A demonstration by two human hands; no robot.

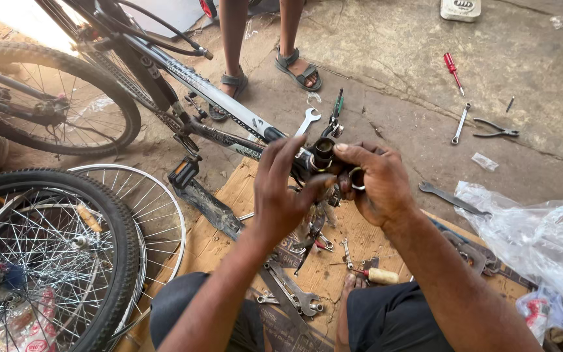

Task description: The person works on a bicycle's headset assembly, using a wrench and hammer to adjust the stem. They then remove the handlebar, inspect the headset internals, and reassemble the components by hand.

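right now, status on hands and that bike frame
Left hand and right hand both gripping the frame's head tube. Frame lying on its side. Spanners scattered on the cardboard below.

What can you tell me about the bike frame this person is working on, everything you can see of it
The bike frame is dark with pale patches on its tubes, apparently metal. It lies tilted across the dirty ground and the cardboard, its open tube end pointing up between the hands. The left hand steadies it; the right hand grips beside the opening, holding a metal ring. A pedal hangs below.
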